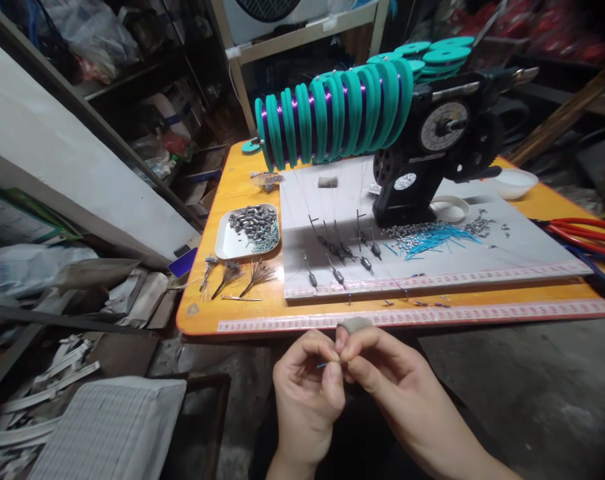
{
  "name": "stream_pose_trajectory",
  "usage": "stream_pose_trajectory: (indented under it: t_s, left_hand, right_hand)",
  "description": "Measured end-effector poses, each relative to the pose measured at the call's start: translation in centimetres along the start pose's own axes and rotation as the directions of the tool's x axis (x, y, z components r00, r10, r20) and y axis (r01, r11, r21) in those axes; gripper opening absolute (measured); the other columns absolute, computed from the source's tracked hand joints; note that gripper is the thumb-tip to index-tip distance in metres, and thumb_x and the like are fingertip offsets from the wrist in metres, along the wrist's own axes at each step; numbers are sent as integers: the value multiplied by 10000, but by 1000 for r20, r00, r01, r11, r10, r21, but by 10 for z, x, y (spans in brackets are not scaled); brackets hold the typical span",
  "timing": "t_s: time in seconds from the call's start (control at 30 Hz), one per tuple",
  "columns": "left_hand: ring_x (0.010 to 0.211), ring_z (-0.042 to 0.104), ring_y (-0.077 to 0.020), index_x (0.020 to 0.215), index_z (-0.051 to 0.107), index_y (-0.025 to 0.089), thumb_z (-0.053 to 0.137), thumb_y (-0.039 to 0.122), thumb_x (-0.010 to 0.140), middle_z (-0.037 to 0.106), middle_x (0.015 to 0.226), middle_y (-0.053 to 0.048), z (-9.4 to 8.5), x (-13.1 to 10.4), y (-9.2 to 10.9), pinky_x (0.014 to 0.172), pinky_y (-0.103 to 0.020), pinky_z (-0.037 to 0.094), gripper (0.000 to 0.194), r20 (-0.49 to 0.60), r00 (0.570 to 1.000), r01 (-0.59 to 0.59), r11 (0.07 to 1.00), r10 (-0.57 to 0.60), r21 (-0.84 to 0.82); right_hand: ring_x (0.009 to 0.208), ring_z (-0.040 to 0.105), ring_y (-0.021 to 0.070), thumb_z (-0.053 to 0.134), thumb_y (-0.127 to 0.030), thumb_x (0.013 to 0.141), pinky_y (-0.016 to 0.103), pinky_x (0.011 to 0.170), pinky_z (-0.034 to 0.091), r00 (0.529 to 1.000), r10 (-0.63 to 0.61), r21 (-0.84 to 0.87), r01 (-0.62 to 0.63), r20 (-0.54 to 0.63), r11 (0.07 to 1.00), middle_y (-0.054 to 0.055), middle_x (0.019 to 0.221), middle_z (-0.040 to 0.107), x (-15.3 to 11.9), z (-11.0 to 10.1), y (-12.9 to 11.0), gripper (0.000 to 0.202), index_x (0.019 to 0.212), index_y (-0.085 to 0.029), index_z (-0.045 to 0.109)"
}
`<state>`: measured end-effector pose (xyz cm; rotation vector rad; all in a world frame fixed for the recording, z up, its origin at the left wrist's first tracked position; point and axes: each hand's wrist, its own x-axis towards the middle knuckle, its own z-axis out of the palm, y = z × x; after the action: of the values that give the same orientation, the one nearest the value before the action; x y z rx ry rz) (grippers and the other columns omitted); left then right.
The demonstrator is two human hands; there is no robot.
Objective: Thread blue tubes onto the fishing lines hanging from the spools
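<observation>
In front of the table's near edge, my left hand (309, 387) is closed in a pinch, and the tip of a thin blue piece (322, 365) pokes out of its fingers. My right hand (387, 367) meets it fingertip to fingertip, also pinched; what lies between its fingers is too small to make out. A grey wrap (355, 325) shows around a finger there. Beyond the hands, thin lines with dark metal weights (338, 276) hang from a row of green spools (332, 113) wound with purple thread. Thin blue tubes (437, 240) lie on the grey board (302, 233).
A white dish (222, 243) of metal weights and small pins stands left on the orange table (192, 300). Bundles of thin wire pieces (256, 277) lie before it. The black winding machine (407, 187) carries the spools. Orange cables (582, 230) lie right. Ruler strips (292, 323) line the front edge.
</observation>
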<state>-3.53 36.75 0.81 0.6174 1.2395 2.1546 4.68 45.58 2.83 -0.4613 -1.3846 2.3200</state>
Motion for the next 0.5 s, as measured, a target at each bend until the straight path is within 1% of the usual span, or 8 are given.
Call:
stream_pose_trajectory:
  t_s: [0.1,0.2,0.3,0.4,0.5]
  left_hand:
    - [814,636,-70,819,657,225,665,203,881,603,777,48,-1,-1,1,1008,-229,460,67,2,1000,-3,1000,3,12]
    - [802,631,-83,805,651,220,660,238,886,589,763,40,-1,0,3,946,-216,490,83,5,1000,3,1000,-4,26]
    - [803,631,-98,784,646,208,660,253,884,579,753,29,1,1,7,903,-210,508,111,0,1000,10,997,-10,78]
    - [785,628,-94,770,639,201,676,252,869,581,755,29,3,1,8,943,-224,500,117,-32,999,-4,992,8,128]
    - [790,629,-95,792,633,207,674,223,865,598,778,29,3,0,5,981,-248,491,85,-60,998,-20,986,30,163]
  right_hand:
    - [903,629,103,684,-259,888,161,831,507,1000,-1,-22,0,-9,1000,-23,911,660,-1,-1,-2,33,874,-286,700]
    - [888,630,104,696,-265,878,162,823,506,1000,2,-42,-3,-13,999,-24,900,662,0,-1,-2,24,865,-284,704]
    - [888,629,104,705,-272,870,161,824,500,1000,1,-67,-3,-26,998,-25,893,664,1,-1,0,14,859,-280,707]
    - [913,627,104,709,-279,868,157,845,487,999,-5,-76,2,-38,997,-27,878,665,1,-1,1,18,851,-277,704]
    - [929,624,106,697,-285,878,159,851,484,999,10,-47,-12,-43,999,-27,870,664,0,-1,1,20,861,-275,695]
